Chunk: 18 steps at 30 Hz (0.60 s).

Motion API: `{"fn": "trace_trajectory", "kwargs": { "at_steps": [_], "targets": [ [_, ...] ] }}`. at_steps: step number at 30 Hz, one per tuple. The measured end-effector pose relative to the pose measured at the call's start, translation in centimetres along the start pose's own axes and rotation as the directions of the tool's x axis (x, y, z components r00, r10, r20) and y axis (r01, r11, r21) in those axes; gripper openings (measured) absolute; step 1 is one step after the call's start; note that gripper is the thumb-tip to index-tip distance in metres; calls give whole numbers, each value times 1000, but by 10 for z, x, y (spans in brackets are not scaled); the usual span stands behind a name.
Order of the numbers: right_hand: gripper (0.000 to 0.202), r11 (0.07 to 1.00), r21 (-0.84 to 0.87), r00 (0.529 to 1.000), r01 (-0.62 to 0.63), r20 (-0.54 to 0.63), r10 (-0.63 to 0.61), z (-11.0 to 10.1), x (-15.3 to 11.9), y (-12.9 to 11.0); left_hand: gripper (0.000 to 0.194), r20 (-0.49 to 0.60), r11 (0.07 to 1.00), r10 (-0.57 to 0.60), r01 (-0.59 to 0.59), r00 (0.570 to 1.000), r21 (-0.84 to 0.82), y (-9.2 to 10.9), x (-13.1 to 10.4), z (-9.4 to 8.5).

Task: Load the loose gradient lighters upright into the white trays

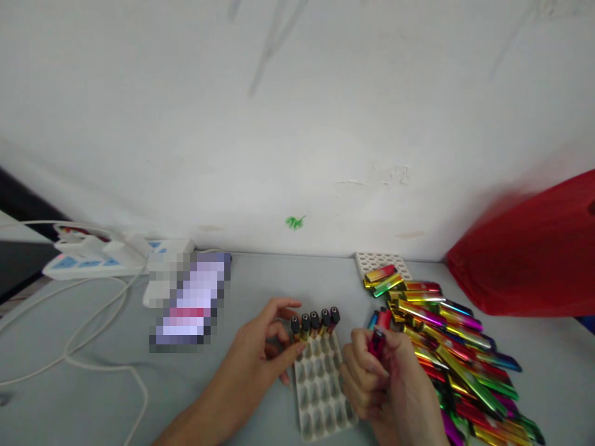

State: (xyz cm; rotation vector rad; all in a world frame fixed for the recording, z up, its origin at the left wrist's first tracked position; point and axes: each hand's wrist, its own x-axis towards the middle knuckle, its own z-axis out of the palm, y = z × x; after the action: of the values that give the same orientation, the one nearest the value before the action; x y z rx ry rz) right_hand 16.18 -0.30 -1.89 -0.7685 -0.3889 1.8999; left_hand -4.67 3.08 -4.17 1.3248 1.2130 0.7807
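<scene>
"What's in the right hand [388, 378]?"

"A slim, glossy dark-red case [377, 344], closed in tightly between the thumb and curled fingers, just right of the tray. Only its upper end shows."

"Which way does it point?"

"Its long axis runs up out of the fist and away from the person, with the dark end uppermost. Its lower part is hidden by the fingers."

"And the left hand [272, 347]?"

"Thumb and index finger are parted, with the gap at the left end of a row of five slim gold cases with black tops [314, 321]. Whether the thumb touches the nearest one, I can't tell."

"How do those five stand?"

"Roughly upright, black tops up, side by side along the far edge of a whitish plastic tray with rows of rounded pockets [320, 390]. The nearer pockets lie open to view."

"What's beyond the right hand?"

"A heap of shiny metallic cases in gold, red, green, blue and purple [460, 347], lying flat, many slanting down to the right. At its far end, a few rest against or over a white block with round holes [380, 260]; I can't tell which."

"Farther out?"

"A large red bag-like object [525, 260] at right; at left, a pixelated phone-like slab [195, 303] and a white power strip with blue panels [88, 263]."
</scene>
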Motion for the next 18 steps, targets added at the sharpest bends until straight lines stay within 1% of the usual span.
{"fn": "trace_trajectory", "kwargs": {
  "at_steps": [4, 6, 7, 9, 11, 12, 14, 16, 18],
  "targets": [
    [64, 1000, 14, 1000, 2, -22, -2, -4, 3, 3, 58, 3, 1000, -8, 8, 1000, 1, 1, 0, 0],
    [65, 1000, 3, 998, 12, -59, -12, -7, 9, 4, 57, -1, 1000, -9, 9, 1000, 5, 2, 0, 0],
    [65, 999, -23, 996, 34, -81, -36, -9, 12, 4, 56, -4, 1000, -7, 7, 1000, 6, 1, 0, -1],
    [65, 982, -133, 983, 133, -110, -148, -13, 18, 4, 56, -5, 1000, 0, 0, 1000, 11, 0, 0, -1],
    [64, 938, -251, 956, 238, -109, -271, -17, 21, 2, 55, -2, 1000, 2, -2, 1000, 14, -1, 0, -1],
    [62, 915, -292, 942, 278, -102, -319, -17, 21, 1, 55, 1, 1000, 2, -2, 1000, 17, -1, 0, -1],
    [54, 874, -346, 907, 341, -126, -403, -15, 16, 1, 54, 0, 1000, 3, -3, 1000, 26, -2, 0, -1],
    [50, 828, -424, 866, 368, -168, -471, -9, 9, 4, 54, -5, 999, 9, -8, 1000, 35, -2, 0, -1],
    [50, 782, -511, 833, 356, -205, -513, -3, 1, 7, 54, -2, 999, 6, -6, 1000, 33, -2, 0, 0]
  ]
}}
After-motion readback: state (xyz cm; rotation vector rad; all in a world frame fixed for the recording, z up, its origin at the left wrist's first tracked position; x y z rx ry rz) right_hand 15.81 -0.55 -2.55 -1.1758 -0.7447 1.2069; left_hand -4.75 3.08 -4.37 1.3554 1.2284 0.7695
